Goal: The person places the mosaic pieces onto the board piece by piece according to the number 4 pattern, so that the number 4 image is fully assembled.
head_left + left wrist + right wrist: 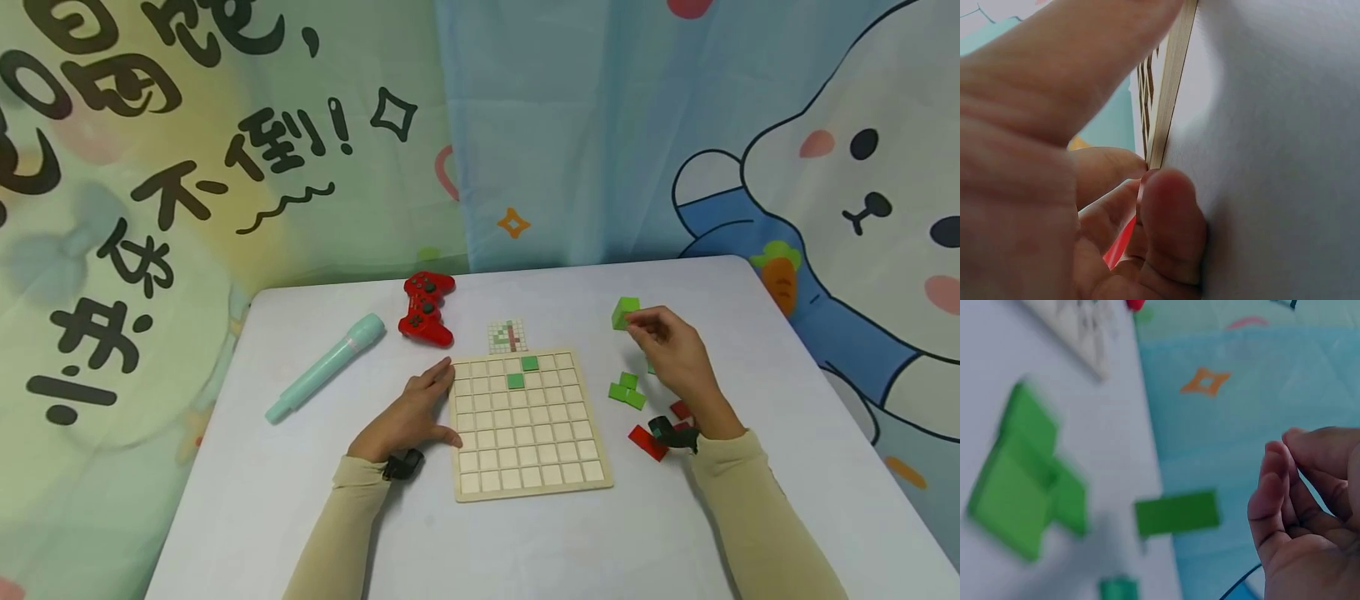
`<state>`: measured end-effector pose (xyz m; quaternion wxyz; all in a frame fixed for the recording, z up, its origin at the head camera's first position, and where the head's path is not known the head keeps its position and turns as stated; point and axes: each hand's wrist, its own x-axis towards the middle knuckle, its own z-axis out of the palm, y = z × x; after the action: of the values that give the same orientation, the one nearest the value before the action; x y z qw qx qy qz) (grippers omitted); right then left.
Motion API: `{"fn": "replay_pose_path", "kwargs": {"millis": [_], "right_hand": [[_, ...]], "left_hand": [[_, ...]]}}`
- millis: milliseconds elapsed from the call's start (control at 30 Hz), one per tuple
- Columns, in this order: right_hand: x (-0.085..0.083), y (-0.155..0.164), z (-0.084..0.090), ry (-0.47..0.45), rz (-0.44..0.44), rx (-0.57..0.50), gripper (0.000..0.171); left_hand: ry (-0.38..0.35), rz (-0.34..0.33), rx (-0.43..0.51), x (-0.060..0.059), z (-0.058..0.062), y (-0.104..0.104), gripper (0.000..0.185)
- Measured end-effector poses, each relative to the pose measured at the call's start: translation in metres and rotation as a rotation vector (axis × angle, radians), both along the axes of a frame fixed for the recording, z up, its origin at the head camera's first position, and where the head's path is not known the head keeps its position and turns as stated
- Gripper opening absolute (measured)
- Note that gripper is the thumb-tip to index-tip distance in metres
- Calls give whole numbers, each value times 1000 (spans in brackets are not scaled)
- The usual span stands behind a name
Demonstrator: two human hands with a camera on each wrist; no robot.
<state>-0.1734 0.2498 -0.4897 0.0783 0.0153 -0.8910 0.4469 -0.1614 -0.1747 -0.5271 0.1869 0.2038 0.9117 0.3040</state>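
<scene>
- A gridded board (531, 425) lies near the middle of the table (300, 500), with two tiles (522, 372) seated in cells near its far edge.
- At the board's 12 o'clock, just beyond its far edge, lies a small pattern card (507, 335).
- At 11 o'clock rests a game controller (427, 307); farther out, toward 10 o'clock, lies a pen-shaped tube (325, 367).
- The left hand (411, 417) rests at 9 o'clock, touching the board's edge.
- At 3 o'clock lie loose pieces (627, 392); more pieces (649, 441) sit nearer the person, at 4 o'clock.
- The right hand (678, 358) is at 2 o'clock, pinching a block (624, 312) above the table.
- A printed curtain (600, 125) hangs behind the table.
</scene>
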Motion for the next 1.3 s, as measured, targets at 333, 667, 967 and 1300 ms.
{"fn": "replay_pose_path", "kwargs": {"millis": [333, 667, 967, 1300], "right_hand": [[2, 25, -39, -97, -27, 92, 29], [4, 32, -41, -129, 249, 245, 24], [8, 34, -41, -152, 330, 319, 26], [9, 33, -43, -115, 301, 302, 37]], "left_hand": [[-14, 14, 21, 3, 1, 0, 121], [-2, 11, 6, 4, 1, -2, 121], [-5, 8, 14, 3, 0, -2, 121], [-9, 8, 5, 2, 1, 2, 122]]}}
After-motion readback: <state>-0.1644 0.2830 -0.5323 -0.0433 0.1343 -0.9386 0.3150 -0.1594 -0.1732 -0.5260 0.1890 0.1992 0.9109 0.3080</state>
